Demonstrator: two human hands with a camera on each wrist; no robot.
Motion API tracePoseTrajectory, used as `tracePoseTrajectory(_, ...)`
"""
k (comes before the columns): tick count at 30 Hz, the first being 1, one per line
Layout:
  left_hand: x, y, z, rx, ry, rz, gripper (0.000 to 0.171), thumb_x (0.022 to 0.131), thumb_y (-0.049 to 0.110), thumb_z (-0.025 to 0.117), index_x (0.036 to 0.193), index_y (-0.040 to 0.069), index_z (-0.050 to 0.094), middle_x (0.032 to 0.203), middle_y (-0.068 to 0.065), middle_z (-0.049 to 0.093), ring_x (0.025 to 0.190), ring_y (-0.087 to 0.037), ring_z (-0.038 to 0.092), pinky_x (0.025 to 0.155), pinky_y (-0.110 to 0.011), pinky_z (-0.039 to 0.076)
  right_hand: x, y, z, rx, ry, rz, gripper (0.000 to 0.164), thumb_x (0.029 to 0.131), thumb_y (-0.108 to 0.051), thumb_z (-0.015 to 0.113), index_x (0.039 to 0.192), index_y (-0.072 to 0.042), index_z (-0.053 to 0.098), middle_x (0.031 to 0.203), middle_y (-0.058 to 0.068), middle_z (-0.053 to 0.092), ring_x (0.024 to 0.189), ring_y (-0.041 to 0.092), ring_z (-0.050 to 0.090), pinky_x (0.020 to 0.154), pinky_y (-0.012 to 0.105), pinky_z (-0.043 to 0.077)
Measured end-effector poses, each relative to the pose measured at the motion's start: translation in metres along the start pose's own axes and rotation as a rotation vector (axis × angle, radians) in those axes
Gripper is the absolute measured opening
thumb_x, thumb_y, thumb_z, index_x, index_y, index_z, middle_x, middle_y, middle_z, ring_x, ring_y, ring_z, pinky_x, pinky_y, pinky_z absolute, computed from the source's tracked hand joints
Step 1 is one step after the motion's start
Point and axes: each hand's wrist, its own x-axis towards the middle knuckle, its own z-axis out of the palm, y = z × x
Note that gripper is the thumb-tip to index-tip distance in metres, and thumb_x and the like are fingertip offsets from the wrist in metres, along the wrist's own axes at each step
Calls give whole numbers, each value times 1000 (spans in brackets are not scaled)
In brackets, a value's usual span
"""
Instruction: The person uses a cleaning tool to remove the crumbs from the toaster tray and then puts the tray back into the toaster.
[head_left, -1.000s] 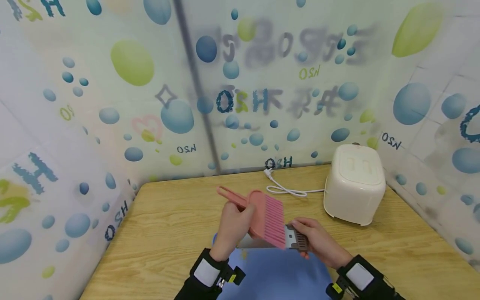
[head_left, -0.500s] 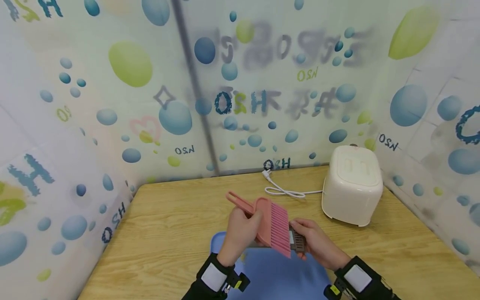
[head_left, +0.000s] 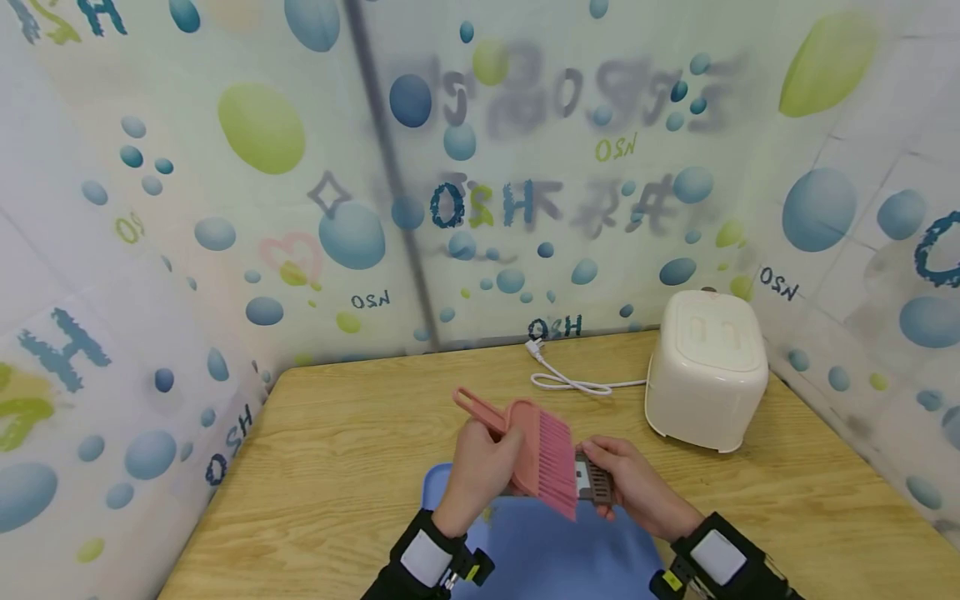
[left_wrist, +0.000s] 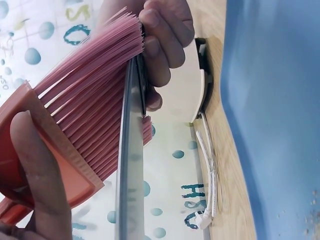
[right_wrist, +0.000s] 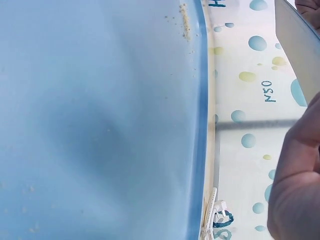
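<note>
My left hand grips a pink brush by the base of its handle, with the thumb flat on its body. The bristles overlap a thin flat metal crumb tray, their tips at its edge near my right fingers. My right hand pinches this crumb tray by its brown slotted end. The brush hides much of the metal sheet in the head view. Both things are above a blue tray, where brownish crumbs lie near one edge.
A cream toaster stands at the back right of the wooden table. Its white cord and plug lie along the back. Printed curtains enclose the table behind and at the sides.
The brush in my left hand has moved right and slightly down across the crumb tray, then a little back left. My right hand has stayed almost in place.
</note>
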Motion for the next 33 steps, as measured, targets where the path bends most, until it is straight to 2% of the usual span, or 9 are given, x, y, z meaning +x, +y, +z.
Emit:
tracePoseTrajectory(5,-2,-2,-5,11,0,6,19,97,13,57,91,-1,68,68,-6,67,47,-17,64,42,-33,53,0,1,-3,-1,13,17,39,111,-31,38,121,2,58,91,8,64,54,12,56,48,24,48)
tracePoseTrajectory(11,-4,-2,-10,-4,-12,-19,20,98,15,57,95,-1,68,70,-8,68,49,-20,66,43,-35,54,-1,2,-4,3,23,20,41,110,-33,41,122,3,56,91,8,63,54,12,56,48,24,49)
tracePoseTrajectory(16,-7,-5,-16,-21,4,-15,19,98,15,59,97,-3,66,70,-8,67,48,-18,65,43,-35,55,-2,2,-4,7,30,28,40,111,-30,37,123,3,55,90,7,63,53,11,56,49,24,49)
tracePoseTrajectory(23,-7,-11,-22,-22,33,-8,20,99,15,59,90,-2,66,65,-5,65,44,-16,62,42,-31,53,-2,2,-5,11,39,40,39,112,-29,36,124,3,54,90,7,63,54,11,57,49,23,49)
tracePoseTrajectory(33,-9,-15,-31,35,59,30,21,98,12,58,83,-1,64,61,-6,63,42,-17,60,40,-30,51,-2,3,-8,-4,61,39,43,111,-34,40,124,4,55,90,6,62,53,11,56,48,23,48)
